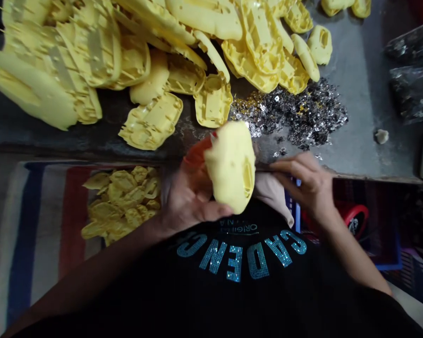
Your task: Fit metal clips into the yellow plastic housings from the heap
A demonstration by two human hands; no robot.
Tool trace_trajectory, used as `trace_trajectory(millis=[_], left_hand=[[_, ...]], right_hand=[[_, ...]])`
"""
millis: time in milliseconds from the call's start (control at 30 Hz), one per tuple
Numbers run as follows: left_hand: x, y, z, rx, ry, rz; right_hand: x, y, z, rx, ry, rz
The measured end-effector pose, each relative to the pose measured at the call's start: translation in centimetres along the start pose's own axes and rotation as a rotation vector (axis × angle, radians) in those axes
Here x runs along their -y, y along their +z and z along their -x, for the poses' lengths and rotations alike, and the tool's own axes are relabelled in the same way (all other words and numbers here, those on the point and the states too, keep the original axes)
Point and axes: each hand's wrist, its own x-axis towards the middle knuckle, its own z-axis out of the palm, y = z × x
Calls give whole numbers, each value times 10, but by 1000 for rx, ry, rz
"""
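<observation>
A yellow plastic shell (231, 164), smooth outer side showing and a slot near one edge, is gripped by my left hand (188, 199) in front of my chest. Something orange (197, 157) shows behind the left fingers, partly hidden. By the table's front edge, my right hand (308, 183) has its fingers pinched together. Whether a small part is between those fingertips cannot be made out. Just beyond it lies a spread pile of small shiny metal pieces (303, 112) on the dark table (359, 103). Near the held shell sits another yellow shell (213, 101), its inner side up.
Yellow shells (91, 47) are heaped along the far left and middle of the table. Clear bags of metal pieces (414, 89) lie at the right. Below the table stand a striped sack (47, 234) with yellow pieces (123, 202) and a blue crate (391, 253) near a red object (356, 218).
</observation>
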Motion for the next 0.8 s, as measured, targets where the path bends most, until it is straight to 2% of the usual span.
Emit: trace_trajectory(millis=[33,100,233,367,433,467,567,633,700,800], left_hand=[[-1,3,-4,-31,58,5],[-2,8,-12,-79,89,12],[0,9,-18,-50,-21,113],[8,8,-15,-74,-80,197],[12,8,-15,-48,-127,216],[14,9,-15,-21,-149,227],[19,11,-16,50,-196,253],[21,13,-17,71,-216,253],[22,15,-16,100,-227,225],[23,17,-13,181,-267,182]], right_hand=[[-9,-10,-4,-72,-80,229],[-27,-22,-13,-86,-203,503],[-49,-21,-25,30,-338,600],[-48,-11,-32,50,-329,656],[-37,-11,-35,37,-287,575],[-29,-13,-35,30,-253,460],[2,-21,-34,53,-85,-54],[20,-26,-33,101,11,-287],[32,-30,-33,135,62,-363],[37,-33,-38,168,104,-405]])
